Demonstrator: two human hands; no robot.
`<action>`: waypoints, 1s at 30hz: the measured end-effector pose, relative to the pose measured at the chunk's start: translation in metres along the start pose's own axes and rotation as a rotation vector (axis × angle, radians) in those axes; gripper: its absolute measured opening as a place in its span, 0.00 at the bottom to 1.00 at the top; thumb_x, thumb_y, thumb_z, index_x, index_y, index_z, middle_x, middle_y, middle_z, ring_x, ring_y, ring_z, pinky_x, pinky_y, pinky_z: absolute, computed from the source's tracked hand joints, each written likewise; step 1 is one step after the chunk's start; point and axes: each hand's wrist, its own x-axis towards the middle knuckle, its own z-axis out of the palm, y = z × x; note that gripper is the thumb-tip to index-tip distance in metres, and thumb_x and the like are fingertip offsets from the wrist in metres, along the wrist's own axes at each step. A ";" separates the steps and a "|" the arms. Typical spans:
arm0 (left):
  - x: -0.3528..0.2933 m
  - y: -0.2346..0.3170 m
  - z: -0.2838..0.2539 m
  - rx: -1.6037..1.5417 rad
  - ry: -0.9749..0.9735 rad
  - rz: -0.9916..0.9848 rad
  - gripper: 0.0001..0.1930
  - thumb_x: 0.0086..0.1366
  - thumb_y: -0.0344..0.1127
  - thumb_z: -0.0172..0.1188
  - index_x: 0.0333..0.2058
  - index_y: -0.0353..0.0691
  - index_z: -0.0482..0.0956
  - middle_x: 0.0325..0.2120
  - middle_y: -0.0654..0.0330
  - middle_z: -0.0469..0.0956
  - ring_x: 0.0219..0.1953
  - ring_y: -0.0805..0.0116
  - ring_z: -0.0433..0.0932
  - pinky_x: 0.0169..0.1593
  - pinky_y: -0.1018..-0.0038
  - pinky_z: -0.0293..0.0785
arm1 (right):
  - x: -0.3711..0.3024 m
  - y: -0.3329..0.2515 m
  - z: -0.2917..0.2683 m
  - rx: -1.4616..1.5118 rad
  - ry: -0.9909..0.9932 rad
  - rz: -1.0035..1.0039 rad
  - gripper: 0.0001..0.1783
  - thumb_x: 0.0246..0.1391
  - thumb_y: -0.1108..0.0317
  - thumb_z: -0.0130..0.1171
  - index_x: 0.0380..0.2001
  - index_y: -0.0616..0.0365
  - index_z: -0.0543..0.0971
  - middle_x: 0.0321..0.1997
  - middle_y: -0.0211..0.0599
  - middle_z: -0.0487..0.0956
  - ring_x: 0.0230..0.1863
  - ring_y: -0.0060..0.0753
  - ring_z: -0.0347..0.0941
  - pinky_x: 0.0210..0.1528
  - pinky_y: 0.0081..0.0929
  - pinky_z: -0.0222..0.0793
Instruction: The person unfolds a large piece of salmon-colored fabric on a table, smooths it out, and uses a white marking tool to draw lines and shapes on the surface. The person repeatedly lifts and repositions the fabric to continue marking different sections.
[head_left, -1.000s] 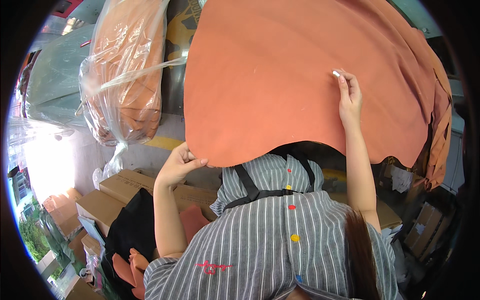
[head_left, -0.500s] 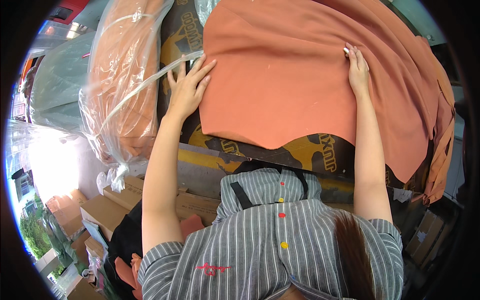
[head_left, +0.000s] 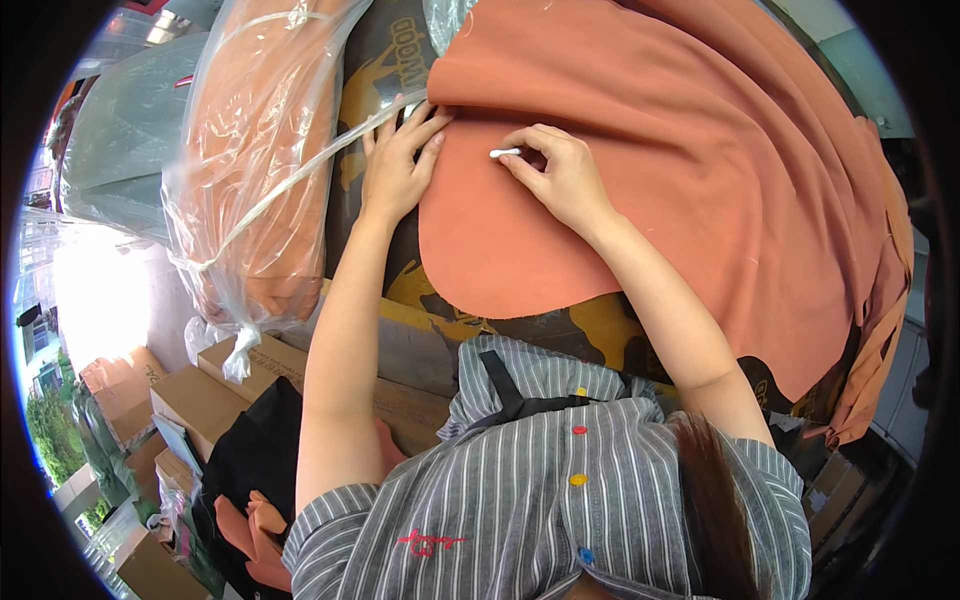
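Observation:
A large piece of coral-orange fabric [head_left: 520, 250] is spread over a dark printed board, its rounded near edge hanging over the board's front. Across its upper part runs a raised fold, with a ridge reaching to the left edge. My left hand [head_left: 395, 175] lies with fingers spread on the fabric's left edge, at the end of this fold, with some fingertips by a clear plastic strip. Over the fabric, just right of it, my right hand [head_left: 562, 180] pinches a short white chalk-like stick [head_left: 505, 153] between thumb and fingers. The stick's tip points left, close to the cloth; whether it touches cannot be told.
To the left lies a plastic-wrapped roll of orange fabric [head_left: 260, 150], knotted at its near end, beside a grey-green wrapped bundle [head_left: 135, 140]. Cardboard boxes [head_left: 200, 405] and a black cloth [head_left: 255, 450] are lower left. Fabric strips [head_left: 868, 385] hang at the right.
My right hand has moved left across the fabric with the white stick, close to my left hand. The fabric's near-left part has shifted, and a fold now rises above my hands.

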 end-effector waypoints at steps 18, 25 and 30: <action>-0.001 0.001 0.000 0.056 0.048 0.048 0.27 0.63 0.60 0.63 0.57 0.56 0.80 0.68 0.69 0.68 0.72 0.48 0.56 0.71 0.42 0.42 | -0.045 -0.043 0.070 -0.200 -0.096 -0.265 0.04 0.49 0.70 0.68 0.28 0.57 0.84 0.27 0.34 0.78 0.37 0.37 0.73 0.40 0.36 0.72; -0.002 -0.002 0.002 0.032 0.061 0.058 0.24 0.65 0.57 0.61 0.56 0.55 0.81 0.67 0.70 0.68 0.72 0.48 0.57 0.71 0.44 0.43 | -0.038 -0.025 0.028 -0.127 -0.063 -0.120 0.05 0.48 0.70 0.68 0.28 0.58 0.83 0.28 0.35 0.79 0.35 0.36 0.73 0.40 0.33 0.71; -0.002 -0.003 0.004 0.035 0.048 0.029 0.20 0.72 0.50 0.55 0.58 0.54 0.80 0.66 0.64 0.70 0.72 0.49 0.57 0.71 0.45 0.42 | -0.053 -0.038 0.040 -0.190 -0.056 -0.156 0.05 0.45 0.69 0.66 0.27 0.57 0.81 0.27 0.34 0.79 0.41 0.39 0.74 0.44 0.38 0.71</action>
